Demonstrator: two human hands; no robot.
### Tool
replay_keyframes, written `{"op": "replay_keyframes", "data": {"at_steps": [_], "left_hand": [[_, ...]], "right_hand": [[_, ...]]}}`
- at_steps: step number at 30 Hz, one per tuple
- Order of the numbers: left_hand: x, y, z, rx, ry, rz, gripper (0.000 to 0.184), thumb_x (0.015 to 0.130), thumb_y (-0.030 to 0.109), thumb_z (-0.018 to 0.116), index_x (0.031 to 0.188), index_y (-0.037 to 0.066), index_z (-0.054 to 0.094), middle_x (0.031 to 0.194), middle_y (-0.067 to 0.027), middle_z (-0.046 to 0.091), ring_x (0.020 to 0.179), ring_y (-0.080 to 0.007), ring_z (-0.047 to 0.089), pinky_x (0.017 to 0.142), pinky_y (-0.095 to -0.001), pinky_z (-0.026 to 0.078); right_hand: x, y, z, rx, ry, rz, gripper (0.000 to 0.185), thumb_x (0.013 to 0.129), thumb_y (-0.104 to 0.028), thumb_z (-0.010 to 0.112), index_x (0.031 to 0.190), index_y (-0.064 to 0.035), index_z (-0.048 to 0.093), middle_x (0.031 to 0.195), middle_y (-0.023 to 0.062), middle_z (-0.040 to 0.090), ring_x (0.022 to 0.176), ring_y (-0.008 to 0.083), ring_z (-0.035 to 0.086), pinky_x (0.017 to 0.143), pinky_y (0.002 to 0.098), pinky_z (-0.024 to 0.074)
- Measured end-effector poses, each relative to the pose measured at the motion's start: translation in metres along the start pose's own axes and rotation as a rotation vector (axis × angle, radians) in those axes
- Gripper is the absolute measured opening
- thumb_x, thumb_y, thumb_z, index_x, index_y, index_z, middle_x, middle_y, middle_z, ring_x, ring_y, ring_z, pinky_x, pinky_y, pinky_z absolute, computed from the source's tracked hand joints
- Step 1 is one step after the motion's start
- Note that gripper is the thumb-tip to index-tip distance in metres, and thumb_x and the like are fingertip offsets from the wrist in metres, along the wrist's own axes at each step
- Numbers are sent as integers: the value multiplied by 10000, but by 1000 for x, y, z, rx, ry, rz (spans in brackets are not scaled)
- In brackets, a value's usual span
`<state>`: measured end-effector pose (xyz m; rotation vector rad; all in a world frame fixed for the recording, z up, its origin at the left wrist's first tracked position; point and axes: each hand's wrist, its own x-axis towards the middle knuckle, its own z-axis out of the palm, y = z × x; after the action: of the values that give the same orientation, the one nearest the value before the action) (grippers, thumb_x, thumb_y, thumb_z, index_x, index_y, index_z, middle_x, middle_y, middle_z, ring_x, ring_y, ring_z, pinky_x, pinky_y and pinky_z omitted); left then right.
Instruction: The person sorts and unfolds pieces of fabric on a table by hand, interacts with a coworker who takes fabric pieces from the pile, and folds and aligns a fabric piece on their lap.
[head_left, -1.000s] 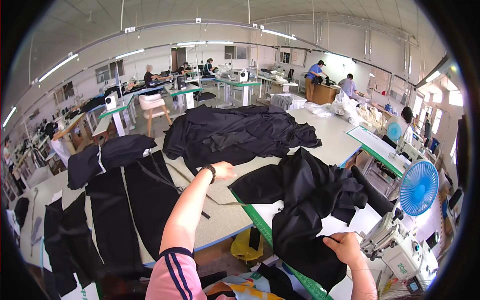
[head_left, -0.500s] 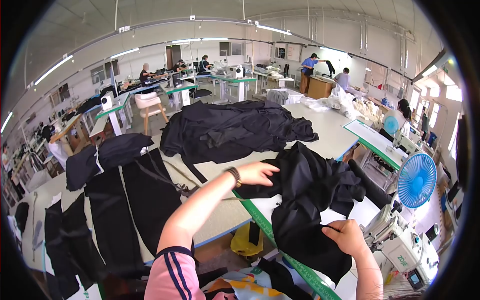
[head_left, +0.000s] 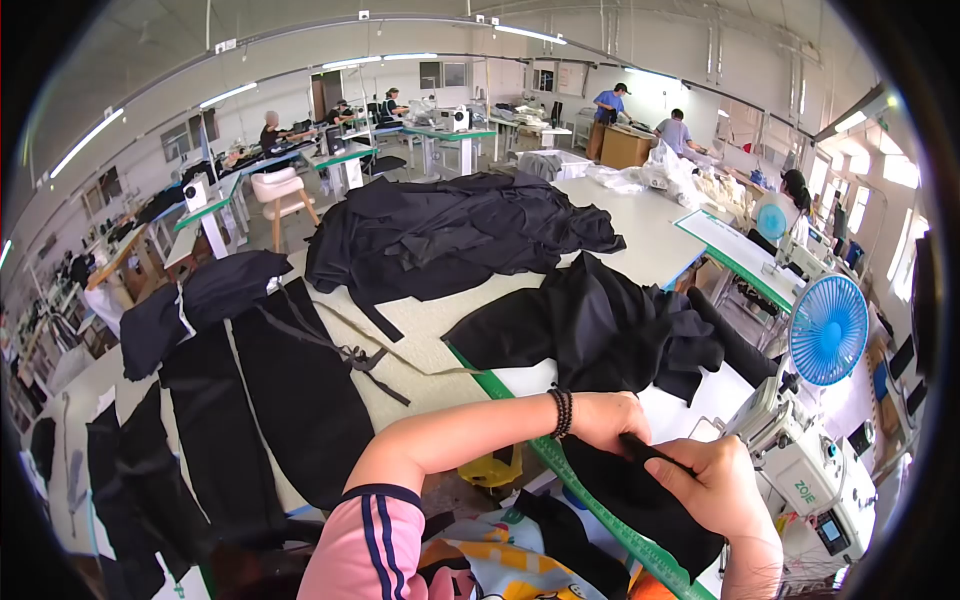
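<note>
Black fabric [head_left: 640,500] hangs between my two hands at the front edge of the sewing table. My left hand [head_left: 607,420], with a beaded bracelet at the wrist, is closed on the fabric's upper edge. Close beside it on the right, my right hand [head_left: 705,480] pinches the same edge between thumb and fingers. Behind my hands a crumpled black garment [head_left: 600,325] lies across the white tabletop. The sewing machine [head_left: 800,480] stands just right of my right hand.
A big heap of black cloth [head_left: 450,235] lies on the pale table. Flat black panels [head_left: 290,390] and a rolled black bundle [head_left: 205,305] are at the left. A blue fan [head_left: 828,328] stands at the right. Several people work at tables farther back.
My left hand has come right and down from the pale table, over the black garment, to the fabric edge beside my right hand, and closed on it. The held fabric's edge is now raised.
</note>
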<state>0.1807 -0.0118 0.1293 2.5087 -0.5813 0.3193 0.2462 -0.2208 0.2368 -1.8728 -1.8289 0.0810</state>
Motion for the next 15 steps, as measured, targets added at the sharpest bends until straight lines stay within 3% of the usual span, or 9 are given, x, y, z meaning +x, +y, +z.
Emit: {"op": "replay_keyframes", "data": {"at_steps": [3,4,9,15], "left_hand": [[-6,-17,10,-78,38,-91,210,719,102,717,922,96,667,859,-46,668,870,-227,626,824,-362,453],[-9,-21,12,-123,105,-54,185,729,80,704,912,86,675,852,-71,674,822,-249,636,738,-328,484],[-23,-27,2,-173,146,-187,203,809,32,627,1007,72,643,948,-68,677,895,-189,652,799,-297,495],[-40,-21,-28,46,228,-338,139,867,171,617,966,85,570,886,-87,660,877,-265,653,756,-337,492]], "right_hand": [[-6,-6,-6,51,13,46,169,787,-239,700,840,-79,709,528,102,576,482,280,591,478,332,468],[-7,-8,-8,58,29,45,164,792,-230,696,844,-74,708,528,103,575,483,283,591,478,331,465],[-13,4,2,-1,52,69,212,809,-274,677,844,-66,696,548,136,576,515,312,599,502,359,471],[-14,32,10,-68,128,115,251,838,-290,641,799,-42,658,599,191,575,601,371,597,556,416,468]]}}
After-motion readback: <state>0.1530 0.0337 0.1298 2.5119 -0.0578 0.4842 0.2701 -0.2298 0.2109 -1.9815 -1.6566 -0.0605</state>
